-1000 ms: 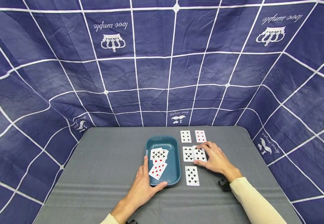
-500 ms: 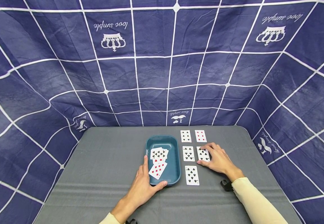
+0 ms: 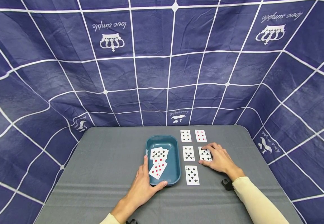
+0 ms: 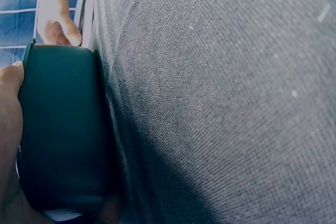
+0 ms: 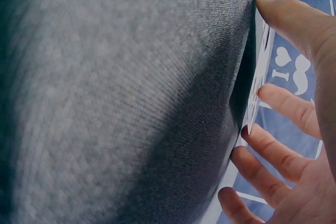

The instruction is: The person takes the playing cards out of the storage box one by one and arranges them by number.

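My left hand holds the near left corner of a teal plastic tray, fingers along its left side and thumb at the near rim. Overlapping playing cards lie inside, with clubs, hearts and diamonds face up. To the right of the tray, my right hand holds a spade playing card between thumb and fingertips, low over the table. In the right wrist view the thumb is at one end of the card and the fingers are spread along it. A club card lies just left of the held card.
A black-suited card and a diamond card lie face up at the back, and a spade card lies nearer me. Grey cloth covers the table. A blue gridded curtain encloses the back and sides.
My right hand has drawn the spade card to the right, off the club card it overlapped, leaving a gap between them. The left hand and tray stay put.
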`<act>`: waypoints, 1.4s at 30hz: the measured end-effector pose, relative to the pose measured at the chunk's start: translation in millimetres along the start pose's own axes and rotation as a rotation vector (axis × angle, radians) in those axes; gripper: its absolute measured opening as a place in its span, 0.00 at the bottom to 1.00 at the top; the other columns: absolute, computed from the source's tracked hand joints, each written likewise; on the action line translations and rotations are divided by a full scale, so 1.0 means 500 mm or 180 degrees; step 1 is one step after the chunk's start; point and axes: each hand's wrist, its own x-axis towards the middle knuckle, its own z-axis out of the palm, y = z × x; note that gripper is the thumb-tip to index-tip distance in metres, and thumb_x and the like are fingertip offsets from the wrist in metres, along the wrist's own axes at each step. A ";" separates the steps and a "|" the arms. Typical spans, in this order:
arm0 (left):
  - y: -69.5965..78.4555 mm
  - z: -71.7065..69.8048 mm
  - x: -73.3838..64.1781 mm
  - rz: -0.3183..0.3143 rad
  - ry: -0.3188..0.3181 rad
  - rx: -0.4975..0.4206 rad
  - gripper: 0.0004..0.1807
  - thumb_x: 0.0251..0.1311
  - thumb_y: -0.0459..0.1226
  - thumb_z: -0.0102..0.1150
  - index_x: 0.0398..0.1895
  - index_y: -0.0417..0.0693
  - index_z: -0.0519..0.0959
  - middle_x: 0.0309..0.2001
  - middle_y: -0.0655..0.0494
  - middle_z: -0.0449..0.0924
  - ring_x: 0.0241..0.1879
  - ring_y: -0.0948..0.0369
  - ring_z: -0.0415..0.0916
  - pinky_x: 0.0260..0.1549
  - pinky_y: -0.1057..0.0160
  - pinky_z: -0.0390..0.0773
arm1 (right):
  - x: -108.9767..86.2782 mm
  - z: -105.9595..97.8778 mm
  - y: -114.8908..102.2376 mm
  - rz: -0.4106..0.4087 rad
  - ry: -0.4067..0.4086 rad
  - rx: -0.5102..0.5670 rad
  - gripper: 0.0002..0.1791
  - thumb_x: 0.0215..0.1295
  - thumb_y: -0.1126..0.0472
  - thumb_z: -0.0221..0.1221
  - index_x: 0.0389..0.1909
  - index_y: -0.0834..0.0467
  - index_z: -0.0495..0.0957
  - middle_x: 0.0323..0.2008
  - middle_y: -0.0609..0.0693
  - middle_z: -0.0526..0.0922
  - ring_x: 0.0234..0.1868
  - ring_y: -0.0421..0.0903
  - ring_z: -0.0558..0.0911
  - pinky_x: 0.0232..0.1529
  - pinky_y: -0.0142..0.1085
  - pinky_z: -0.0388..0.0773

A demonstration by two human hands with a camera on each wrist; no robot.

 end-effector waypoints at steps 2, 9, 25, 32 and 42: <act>-0.002 0.002 0.000 0.0002 0.0005 0.0004 0.83 0.58 0.73 0.82 0.98 0.40 0.41 0.76 0.32 0.74 0.76 0.37 0.76 0.74 0.34 0.80 | 0.000 0.000 0.001 0.0002 -0.0006 -0.0019 0.37 0.62 0.33 0.83 0.66 0.48 0.89 0.67 0.56 0.86 0.70 0.64 0.83 0.62 0.66 0.79; -0.004 0.004 0.000 0.0029 0.0029 0.0028 0.83 0.58 0.73 0.82 0.98 0.39 0.41 0.73 0.33 0.76 0.73 0.39 0.77 0.73 0.36 0.80 | 0.000 -0.001 0.004 0.0023 -0.0038 -0.0011 0.37 0.64 0.34 0.82 0.68 0.49 0.88 0.68 0.58 0.85 0.70 0.64 0.83 0.62 0.67 0.78; -0.005 0.001 0.002 0.0056 0.0080 -0.0022 0.83 0.57 0.72 0.83 0.98 0.39 0.42 0.72 0.33 0.76 0.73 0.39 0.77 0.72 0.36 0.81 | 0.006 -0.003 0.005 0.0047 -0.0069 -0.0019 0.38 0.64 0.32 0.82 0.69 0.49 0.88 0.70 0.58 0.84 0.71 0.65 0.82 0.65 0.70 0.79; -0.007 0.001 0.002 0.0030 0.0045 -0.0009 0.83 0.58 0.73 0.82 0.98 0.40 0.42 0.72 0.34 0.76 0.73 0.39 0.77 0.72 0.36 0.81 | 0.006 -0.002 0.004 0.0049 -0.0079 0.0027 0.39 0.64 0.33 0.82 0.70 0.48 0.88 0.72 0.59 0.84 0.73 0.66 0.82 0.66 0.72 0.79; -0.009 -0.001 0.002 0.0054 0.0047 -0.0053 0.83 0.58 0.73 0.82 0.98 0.40 0.42 0.73 0.34 0.76 0.74 0.38 0.77 0.73 0.35 0.80 | 0.007 -0.005 -0.002 0.0005 -0.0033 0.0020 0.39 0.63 0.34 0.84 0.70 0.49 0.88 0.73 0.59 0.83 0.71 0.69 0.83 0.66 0.72 0.79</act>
